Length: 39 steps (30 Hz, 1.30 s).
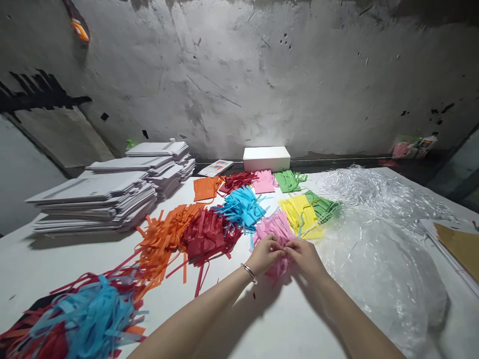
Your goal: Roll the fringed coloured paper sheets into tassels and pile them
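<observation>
Both my hands meet over a pile of pink fringed paper strips (276, 227) on the white table (224, 309). My left hand (265, 254), with a metal bangle on the wrist, pinches pink strips with curled fingers. My right hand (305, 257) is closed on the same bunch from the right side. Darker pink strips (279, 269) hang just below the fingers.
Around lie piles of orange (164, 239), red (207, 234), blue (243, 207), yellow (301, 214) and green strips (290, 180). A mixed heap (75, 319) is at near left. Stacks of flat white sheets (97, 199) stand at left, clear plastic (377, 234) at right, a white box (266, 158) by the wall.
</observation>
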{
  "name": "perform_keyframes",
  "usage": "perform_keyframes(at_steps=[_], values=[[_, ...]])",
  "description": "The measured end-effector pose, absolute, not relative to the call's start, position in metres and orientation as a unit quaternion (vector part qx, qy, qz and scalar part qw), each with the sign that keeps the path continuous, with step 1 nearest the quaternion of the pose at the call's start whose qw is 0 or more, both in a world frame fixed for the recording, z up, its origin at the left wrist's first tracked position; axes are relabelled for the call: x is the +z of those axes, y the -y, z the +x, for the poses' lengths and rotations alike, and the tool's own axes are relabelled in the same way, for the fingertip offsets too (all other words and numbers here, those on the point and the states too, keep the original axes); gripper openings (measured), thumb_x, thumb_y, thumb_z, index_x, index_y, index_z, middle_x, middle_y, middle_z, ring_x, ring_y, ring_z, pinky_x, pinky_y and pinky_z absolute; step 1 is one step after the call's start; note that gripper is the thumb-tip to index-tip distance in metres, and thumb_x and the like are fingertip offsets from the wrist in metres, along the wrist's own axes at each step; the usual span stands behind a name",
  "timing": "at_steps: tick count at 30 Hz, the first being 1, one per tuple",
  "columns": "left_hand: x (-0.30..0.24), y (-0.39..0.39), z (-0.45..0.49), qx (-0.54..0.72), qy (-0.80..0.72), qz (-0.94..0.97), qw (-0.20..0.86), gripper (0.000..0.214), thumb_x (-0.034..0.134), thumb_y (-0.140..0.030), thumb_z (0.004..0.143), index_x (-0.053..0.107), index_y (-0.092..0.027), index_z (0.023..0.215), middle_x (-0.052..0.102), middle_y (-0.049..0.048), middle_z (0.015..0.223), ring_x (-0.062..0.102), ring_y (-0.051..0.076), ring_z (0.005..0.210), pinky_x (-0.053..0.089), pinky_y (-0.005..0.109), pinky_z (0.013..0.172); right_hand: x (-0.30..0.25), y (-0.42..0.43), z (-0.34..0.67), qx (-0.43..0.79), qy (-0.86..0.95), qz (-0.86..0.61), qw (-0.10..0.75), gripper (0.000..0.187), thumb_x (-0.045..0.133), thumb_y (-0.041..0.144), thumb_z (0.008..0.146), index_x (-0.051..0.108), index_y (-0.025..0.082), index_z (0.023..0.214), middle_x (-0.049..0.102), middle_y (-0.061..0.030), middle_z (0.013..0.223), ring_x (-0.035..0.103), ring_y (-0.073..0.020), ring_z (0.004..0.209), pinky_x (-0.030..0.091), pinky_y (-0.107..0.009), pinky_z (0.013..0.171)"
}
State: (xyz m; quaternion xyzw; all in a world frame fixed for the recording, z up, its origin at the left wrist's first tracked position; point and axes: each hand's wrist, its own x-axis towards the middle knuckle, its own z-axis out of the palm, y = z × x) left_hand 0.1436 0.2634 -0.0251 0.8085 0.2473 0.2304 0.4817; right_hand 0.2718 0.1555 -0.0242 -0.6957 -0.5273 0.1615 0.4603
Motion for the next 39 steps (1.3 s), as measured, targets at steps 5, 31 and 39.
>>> perform_keyframes(at_steps=[5, 31, 39], values=[[-0.027, -0.269, 0.139, 0.227, -0.262, 0.794, 0.499, 0.011, 0.072, -0.025, 0.073, 0.072, -0.017, 0.065, 0.063, 0.002, 0.078, 0.06, 0.018, 0.077, 0.046, 0.028, 0.07, -0.024, -0.151, 0.275, 0.148, 0.532, -0.697, 0.458, 0.018, 0.054, 0.025, 0.085, 0.068, 0.019, 0.076, 0.068, -0.0035, 0.077, 0.062, -0.0192, 0.076, 0.046, -0.029, 0.071], [-0.018, -0.262, 0.138, 0.246, -0.265, 0.802, 0.475, 0.012, 0.064, -0.018, 0.076, 0.066, -0.017, 0.064, 0.063, 0.0026, 0.079, 0.06, 0.017, 0.077, 0.046, 0.026, 0.067, -0.03, -0.134, 0.283, 0.182, 0.501, -0.679, 0.505, 0.014, 0.067, 0.032, 0.077, 0.07, 0.022, 0.068, 0.071, -0.0047, 0.081, 0.066, -0.0212, 0.084, 0.051, -0.034, 0.081], [-0.018, -0.261, 0.136, 0.247, -0.26, 0.817, 0.452, 0.012, 0.064, -0.018, 0.077, 0.067, -0.018, 0.065, 0.064, 0.0042, 0.084, 0.061, 0.018, 0.082, 0.047, 0.027, 0.071, -0.031, -0.137, 0.281, 0.177, 0.493, -0.681, 0.512, 0.016, 0.071, 0.031, 0.072, 0.064, 0.023, 0.06, 0.069, -0.0019, 0.073, 0.064, -0.021, 0.078, 0.048, -0.042, 0.09]])
